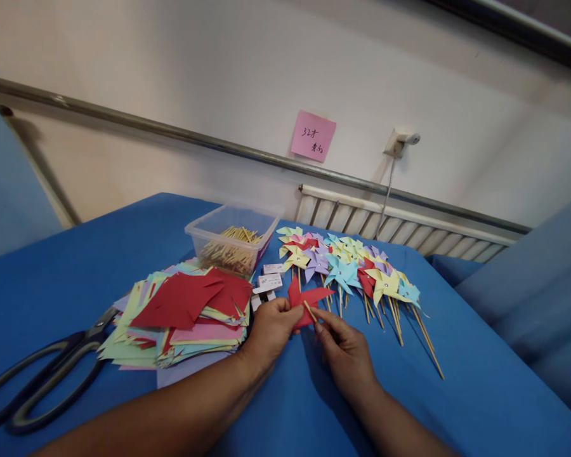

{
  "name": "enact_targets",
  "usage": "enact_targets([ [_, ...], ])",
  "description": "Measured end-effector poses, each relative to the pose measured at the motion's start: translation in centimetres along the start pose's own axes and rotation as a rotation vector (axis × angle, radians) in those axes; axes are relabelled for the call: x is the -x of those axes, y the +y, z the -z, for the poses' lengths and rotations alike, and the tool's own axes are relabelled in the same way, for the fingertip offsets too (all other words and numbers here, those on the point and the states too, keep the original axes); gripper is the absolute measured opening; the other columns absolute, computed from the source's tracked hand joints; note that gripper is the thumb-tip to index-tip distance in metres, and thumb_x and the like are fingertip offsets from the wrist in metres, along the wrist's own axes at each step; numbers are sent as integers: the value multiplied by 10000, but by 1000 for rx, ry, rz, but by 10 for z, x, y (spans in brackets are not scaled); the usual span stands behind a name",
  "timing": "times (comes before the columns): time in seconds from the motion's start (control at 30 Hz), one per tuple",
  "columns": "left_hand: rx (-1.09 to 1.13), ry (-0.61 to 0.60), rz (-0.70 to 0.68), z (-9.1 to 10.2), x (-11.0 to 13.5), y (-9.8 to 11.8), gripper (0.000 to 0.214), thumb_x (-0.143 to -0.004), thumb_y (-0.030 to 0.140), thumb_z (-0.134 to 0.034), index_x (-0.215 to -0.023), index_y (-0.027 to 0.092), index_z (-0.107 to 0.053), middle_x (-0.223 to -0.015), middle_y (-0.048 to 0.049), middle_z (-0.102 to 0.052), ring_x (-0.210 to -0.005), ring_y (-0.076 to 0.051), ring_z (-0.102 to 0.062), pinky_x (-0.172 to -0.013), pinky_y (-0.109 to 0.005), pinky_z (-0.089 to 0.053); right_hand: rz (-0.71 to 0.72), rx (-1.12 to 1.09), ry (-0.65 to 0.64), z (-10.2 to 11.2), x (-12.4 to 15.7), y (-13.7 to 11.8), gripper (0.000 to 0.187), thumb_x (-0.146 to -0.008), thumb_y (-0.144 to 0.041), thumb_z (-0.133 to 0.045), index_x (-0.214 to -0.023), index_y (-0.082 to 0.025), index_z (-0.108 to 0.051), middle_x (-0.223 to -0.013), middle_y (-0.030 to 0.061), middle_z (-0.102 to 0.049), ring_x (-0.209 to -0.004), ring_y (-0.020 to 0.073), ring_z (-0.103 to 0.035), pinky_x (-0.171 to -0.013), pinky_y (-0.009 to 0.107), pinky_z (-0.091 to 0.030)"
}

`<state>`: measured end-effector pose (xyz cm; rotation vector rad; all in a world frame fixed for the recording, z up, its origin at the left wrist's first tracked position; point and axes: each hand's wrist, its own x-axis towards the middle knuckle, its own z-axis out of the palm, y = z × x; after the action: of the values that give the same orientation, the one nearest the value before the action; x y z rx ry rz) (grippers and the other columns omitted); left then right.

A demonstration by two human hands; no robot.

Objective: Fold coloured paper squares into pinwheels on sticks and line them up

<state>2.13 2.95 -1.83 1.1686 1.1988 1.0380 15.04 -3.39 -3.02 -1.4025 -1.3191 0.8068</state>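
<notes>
My left hand (270, 330) pinches a red paper pinwheel (305, 299) just above the blue tablecloth. My right hand (343, 352) grips a thin wooden stick (309, 311) whose tip meets the middle of that pinwheel. To the left lies a loose stack of coloured paper squares (181, 314) with red sheets on top. Behind the hands a row of finished pinwheels (347, 270) on sticks fans out to the right.
A clear plastic box (228, 238) of wooden sticks stands at the back. Small white boxes (269, 282) lie beside it. Large black scissors (42, 377) rest at the left. A radiator (400, 231) and a pink note (313, 136) are on the wall.
</notes>
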Motion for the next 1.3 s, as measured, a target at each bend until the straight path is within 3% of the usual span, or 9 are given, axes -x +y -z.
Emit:
enact_targets([
  [0.27,-4,-1,2,0,0,1,278,-624,361,-634,-481,195,-462,-381,48,-492,-367,-96,-439,-409,-216,-308,34,17,7,1,2,-5,300,-845,-356,-540,-1094,-263,-679,-649,-5,-576,-459,103,-431,-431,217,-337],
  [0.53,9,-16,16,0,1,1,267,-617,351,-645,-498,192,-467,-395,47,-504,-382,-97,-457,-418,-210,-314,-135,-256,-64,0,-3,0,426,-798,-454,-600,-1108,-167,-652,-599,-21,-551,-346,47,-384,-335,174,-268],
  [1.3,41,-12,49,1,-1,1,305,-530,419,-723,-523,169,-550,-392,45,-508,-390,-120,-501,-394,-212,-322,-211,-413,-146,1,-3,-3,449,-777,-473,-620,-1110,-172,-619,-604,-36,-589,-293,27,-411,-281,131,-244],
])
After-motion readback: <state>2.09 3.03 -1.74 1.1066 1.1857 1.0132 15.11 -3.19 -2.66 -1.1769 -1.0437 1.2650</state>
